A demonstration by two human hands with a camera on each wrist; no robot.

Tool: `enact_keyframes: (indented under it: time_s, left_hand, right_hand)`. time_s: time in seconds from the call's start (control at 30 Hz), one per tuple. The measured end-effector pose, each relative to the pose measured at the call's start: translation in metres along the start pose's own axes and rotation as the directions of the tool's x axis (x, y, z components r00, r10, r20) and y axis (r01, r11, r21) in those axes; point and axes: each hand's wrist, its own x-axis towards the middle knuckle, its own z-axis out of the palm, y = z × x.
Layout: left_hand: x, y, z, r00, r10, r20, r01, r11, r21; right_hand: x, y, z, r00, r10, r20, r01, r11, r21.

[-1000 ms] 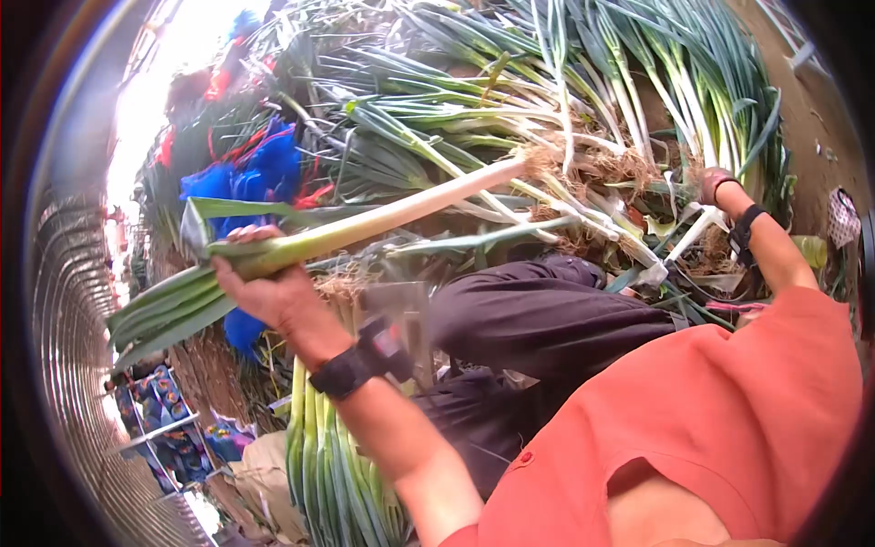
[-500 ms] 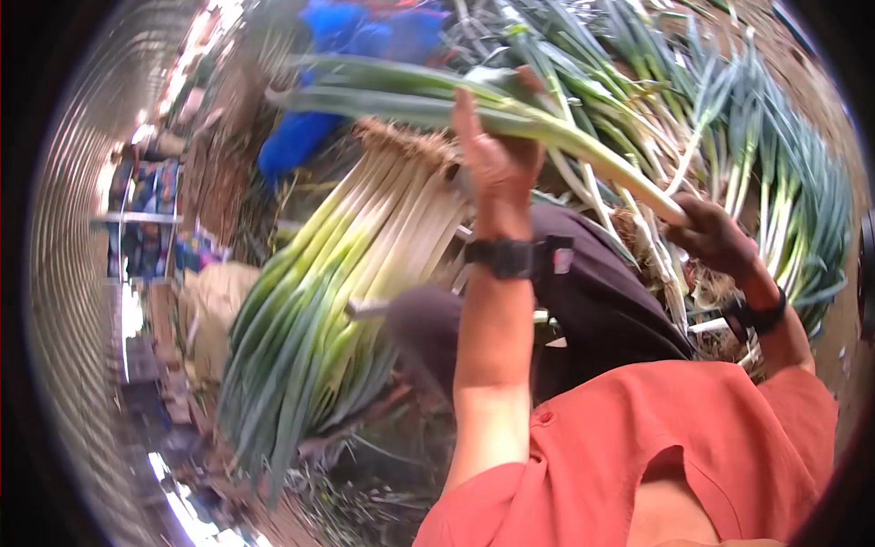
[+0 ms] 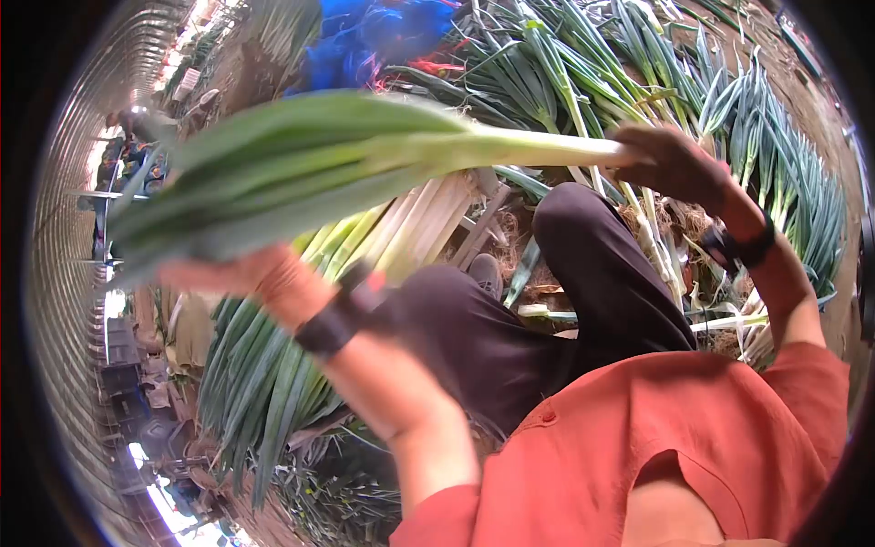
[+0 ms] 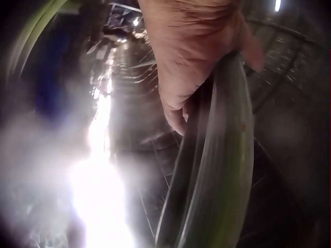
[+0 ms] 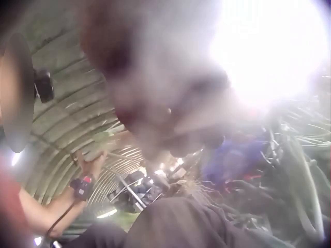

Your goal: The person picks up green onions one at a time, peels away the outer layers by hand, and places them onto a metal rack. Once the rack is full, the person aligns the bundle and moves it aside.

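One large leek stretches across the front of the body, its broad green leaves fanned out to the left and blurred. My right hand grips the pale root end of its shaft. Beneath the leaves is my left hand; in the left wrist view, the leek's leaves pass between its thumb and fingers. The right wrist view shows that left hand raised, thumb and fingers either side of the leaves. A row of leeks lies beneath, partly hidden by the held leaves.
More leeks are piled along the right and back. Blue plastic with red ties lies at the back. The person's bent knees stand between the piles. A corrugated wall curves up the left side.
The right hand reached from the pile to the leek's pale end. The leek has swung across, leaves leftward. The left hand moved from its shaft, opened, and shifted left and down beneath the leaves.
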Motion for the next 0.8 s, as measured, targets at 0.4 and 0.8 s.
enact_keyframes:
  time_s: [0.4,0.8]
  left_hand:
    - [-0.077,0.098,-0.284,0.339,-0.671,-0.659,0.884,0.468,-0.021]
    - [-0.095,0.009,-0.145,0.375,-0.703,0.605,-0.630,0.285,0.722]
  right_hand:
    - [0.203,-0.108,0.191,0.794,-0.583,0.173,0.608,0.773,-0.183]
    - [0.212,-0.075,0.236,0.847,-0.418,0.327,0.512,0.807,-0.294]
